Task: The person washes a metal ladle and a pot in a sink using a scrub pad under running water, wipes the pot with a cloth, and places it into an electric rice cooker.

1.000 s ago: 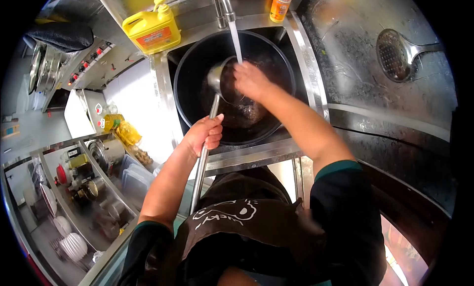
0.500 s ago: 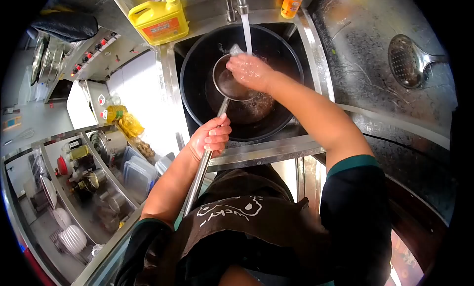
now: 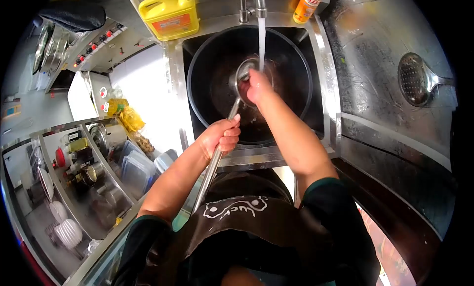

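Observation:
My left hand [image 3: 220,136] is wrapped round the long metal handle of a ladle [image 3: 207,180]. The ladle's round bowl is tilted, over a large dark pot [image 3: 200,86] set in the sink. Inside that bowl, under the tap's stream, is my right hand [image 3: 259,87]. Its fingers are curled and partly hidden, and a pale item by the fingertips is too unclear to name. Water runs from the tap [image 3: 260,9] down beside my right hand into the pot, where brownish wet residue shows.
A yellow jug [image 3: 170,17] and an orange bottle [image 3: 308,5] stand behind the sink. A perforated skimmer [image 3: 414,78] lies on the wet steel counter [image 3: 365,54] at right. To the left, a shelf unit [image 3: 64,180] holds containers and whisks.
The ladle's bowl has turned more on its side, and my right hand has shifted deeper against it. My left hand keeps its grip on the handle. The whole view has shifted slightly.

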`<move>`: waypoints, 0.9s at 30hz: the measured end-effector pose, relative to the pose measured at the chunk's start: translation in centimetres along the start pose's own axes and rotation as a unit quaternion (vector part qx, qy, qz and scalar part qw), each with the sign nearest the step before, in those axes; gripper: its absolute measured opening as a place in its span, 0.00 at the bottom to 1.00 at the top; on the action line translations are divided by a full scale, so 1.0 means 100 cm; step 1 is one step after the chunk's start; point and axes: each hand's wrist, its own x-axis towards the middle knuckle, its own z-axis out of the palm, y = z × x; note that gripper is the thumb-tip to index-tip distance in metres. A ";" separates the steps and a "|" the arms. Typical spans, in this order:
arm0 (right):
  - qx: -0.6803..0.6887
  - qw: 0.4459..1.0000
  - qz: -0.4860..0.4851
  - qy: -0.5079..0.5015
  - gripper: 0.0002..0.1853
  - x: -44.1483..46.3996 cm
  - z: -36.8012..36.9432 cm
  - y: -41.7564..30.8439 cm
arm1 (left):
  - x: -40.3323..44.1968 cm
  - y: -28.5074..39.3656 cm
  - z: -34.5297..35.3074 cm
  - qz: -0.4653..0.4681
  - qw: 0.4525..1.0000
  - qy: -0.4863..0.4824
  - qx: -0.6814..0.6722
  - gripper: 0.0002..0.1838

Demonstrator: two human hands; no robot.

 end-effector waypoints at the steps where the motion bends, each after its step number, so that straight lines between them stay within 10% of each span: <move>1: 0.021 1.000 -0.009 -0.014 0.06 -0.002 0.004 -0.006 | 0.003 0.006 0.000 -0.008 1.000 0.011 -0.005 0.16; 5: -0.201 0.955 -0.197 -0.094 0.11 -0.024 -0.003 -0.060 | 0.009 0.029 -0.028 -0.041 0.991 -0.046 -0.116 0.16; 7: -0.520 0.742 -0.409 -0.113 0.21 -0.040 -0.007 -0.075 | 0.010 0.035 -0.031 -0.054 0.990 -0.044 -0.121 0.16; 12: -0.750 0.243 -0.556 -0.265 0.18 -0.055 0.020 -0.062 | 0.011 0.032 0.000 -0.071 0.997 0.002 -0.009 0.18; 16: -0.733 0.120 -0.620 -0.253 0.01 -0.029 0.044 -0.080 | 0.000 0.030 0.018 -0.049 0.996 0.021 0.076 0.17; 19: -0.750 0.471 -0.442 -0.140 0.07 0.040 0.025 -0.101 | -0.014 0.031 0.036 0.007 0.993 0.045 0.110 0.15; 20: -0.827 0.241 -0.502 -0.084 0.10 -0.007 0.036 -0.118 | -0.018 0.032 0.039 0.025 0.992 0.046 0.113 0.15; 22: -0.773 0.500 -0.390 -0.015 0.15 -0.017 0.029 -0.109 | -0.016 0.034 0.037 0.055 0.991 0.042 0.114 0.13; 25: -0.640 0.707 -0.297 0.053 0.12 0.061 -0.041 -0.068 | -0.009 0.032 0.037 0.079 0.988 0.035 0.132 0.12; 27: -0.265 0.962 -0.043 0.043 0.12 0.043 -0.041 -0.033 | -0.005 0.030 0.044 0.088 0.981 0.062 0.159 0.11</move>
